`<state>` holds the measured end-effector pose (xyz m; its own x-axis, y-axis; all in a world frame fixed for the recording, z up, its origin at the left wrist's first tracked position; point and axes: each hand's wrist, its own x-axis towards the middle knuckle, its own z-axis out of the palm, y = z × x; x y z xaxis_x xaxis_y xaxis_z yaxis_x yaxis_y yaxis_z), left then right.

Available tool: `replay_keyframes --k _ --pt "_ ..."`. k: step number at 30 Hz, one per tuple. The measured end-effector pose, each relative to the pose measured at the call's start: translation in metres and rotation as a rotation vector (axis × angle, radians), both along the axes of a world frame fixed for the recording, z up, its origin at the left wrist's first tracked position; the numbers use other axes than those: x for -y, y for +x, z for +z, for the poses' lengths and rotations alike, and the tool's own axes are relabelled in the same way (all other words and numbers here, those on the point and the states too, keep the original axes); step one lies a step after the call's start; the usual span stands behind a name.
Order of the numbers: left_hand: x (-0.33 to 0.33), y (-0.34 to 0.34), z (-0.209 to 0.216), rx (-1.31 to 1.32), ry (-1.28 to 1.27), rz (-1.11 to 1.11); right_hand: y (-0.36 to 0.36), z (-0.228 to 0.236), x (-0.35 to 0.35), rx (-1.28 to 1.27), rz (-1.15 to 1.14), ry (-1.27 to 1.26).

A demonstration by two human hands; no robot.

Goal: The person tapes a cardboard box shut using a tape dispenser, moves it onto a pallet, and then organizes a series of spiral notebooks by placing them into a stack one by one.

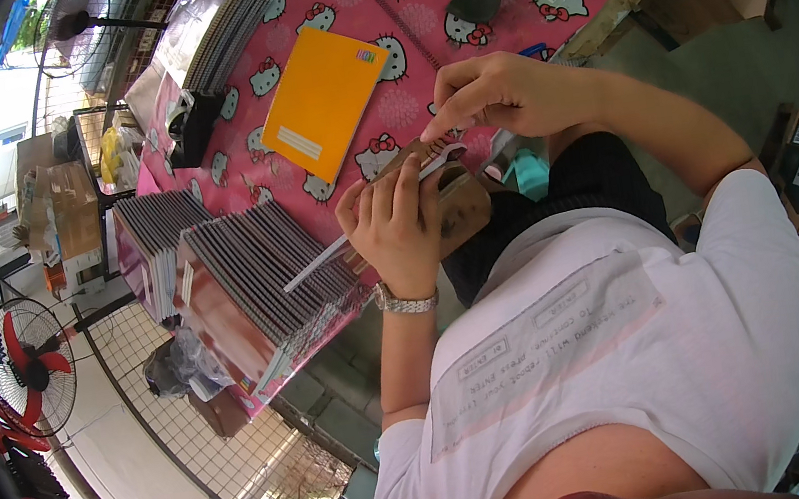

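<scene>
Brown card-like piece (pixel 465 207) is held near the tabletop (pixel 417 17), left hand (pixel 390 215) clamped over it and a pale strip (pixel 316 265), apparently steadying both for the right hand (pixel 512 93), whose fingertips meet close alongside.

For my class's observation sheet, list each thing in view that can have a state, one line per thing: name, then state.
Left hand: fingers curled over brown board
Right hand: fingers bent, tips close together; grip unclear
Wristwatch: fastened
Yellow notebook: closed, lying flat
Notebook stacks: neatly piled
Tablecloth: spread out
Red-bladed fan: blades look still
</scene>
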<state>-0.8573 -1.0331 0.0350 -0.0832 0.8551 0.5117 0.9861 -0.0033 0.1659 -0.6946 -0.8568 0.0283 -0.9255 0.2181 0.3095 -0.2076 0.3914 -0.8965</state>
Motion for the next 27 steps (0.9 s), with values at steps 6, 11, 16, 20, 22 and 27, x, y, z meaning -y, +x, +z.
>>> replay_keyframes --k 6,11,16,20,22,27 --pt "0.013 0.003 -0.012 -0.056 0.075 -0.043 0.006 -0.004 0.003 -0.042 0.025 0.162" --pt "0.017 0.004 -0.017 -0.056 0.133 -0.057 0.012 0.001 0.010 -0.044 0.011 0.278" --pt "0.014 0.008 -0.004 0.011 0.023 -0.011 0.020 0.008 0.010 0.128 0.042 0.178" --pt "-0.003 0.009 0.010 0.032 -0.054 -0.013 0.013 0.015 0.011 0.301 0.028 -0.191" --pt "-0.008 0.010 0.012 0.059 -0.131 -0.040 0.008 0.017 0.011 0.147 -0.058 -0.024" --pt "-0.011 0.012 0.015 0.025 -0.193 -0.029 0.002 0.035 0.011 0.325 -0.044 0.048"
